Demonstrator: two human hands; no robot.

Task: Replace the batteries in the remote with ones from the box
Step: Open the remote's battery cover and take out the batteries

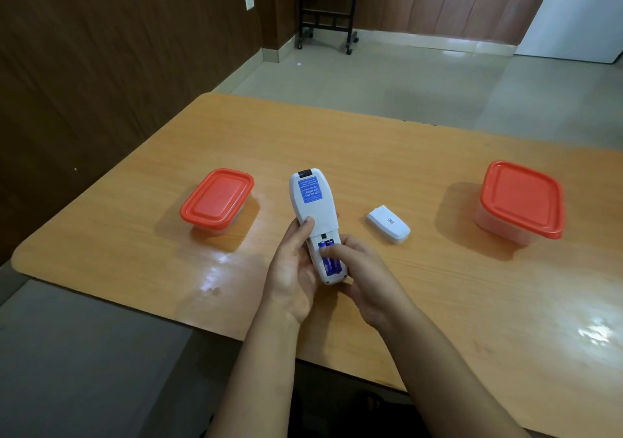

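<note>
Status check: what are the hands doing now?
Left hand grips remote. Right hand holds its end, finger on blue batteries. Cover off, on table. Both boxes lidded.

remote point(313, 201): blue sticker point(310, 190) on back, several lines of white print, too blurred to read | battery cover point(388, 224): small dark printed square, unreadable | batteries point(331, 265): blue, no legible brand

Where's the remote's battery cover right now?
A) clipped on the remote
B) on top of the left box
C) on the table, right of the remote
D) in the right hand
C: the cover lies flat on the table, apart from and to the right of the remote, whose open compartment shows the blue batteries.
</note>
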